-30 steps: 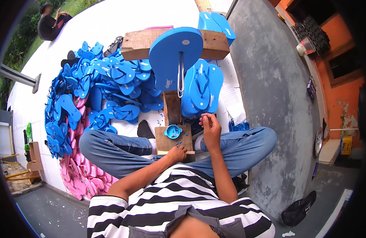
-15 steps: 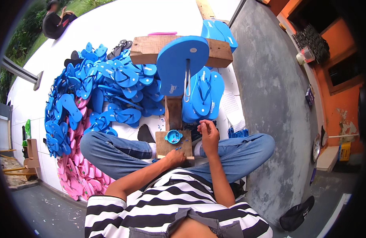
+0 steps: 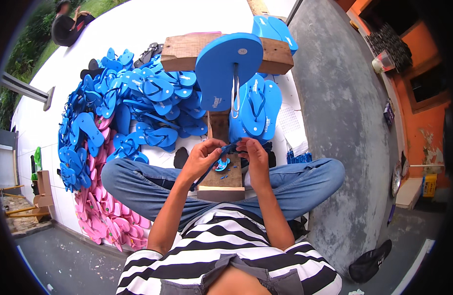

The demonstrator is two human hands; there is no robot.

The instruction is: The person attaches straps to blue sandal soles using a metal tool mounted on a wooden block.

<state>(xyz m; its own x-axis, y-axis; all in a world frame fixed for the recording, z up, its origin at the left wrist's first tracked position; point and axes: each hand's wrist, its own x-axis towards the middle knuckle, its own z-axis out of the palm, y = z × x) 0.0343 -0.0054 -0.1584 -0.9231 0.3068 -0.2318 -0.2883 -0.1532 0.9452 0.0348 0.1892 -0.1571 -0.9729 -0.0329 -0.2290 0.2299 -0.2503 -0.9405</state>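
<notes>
Left hand (image 3: 205, 155) and right hand (image 3: 254, 153) both pinch the dark blue strap (image 3: 228, 149), fingers narrowed, mid-frame. The sole (image 3: 225, 61), upper centre before the beam (image 3: 179, 52), shows no strap fitted, so it looks unfinished. Many flip-flops in the heap (image 3: 155, 88), left of centre, appear done; how many remain I cannot tell
</notes>
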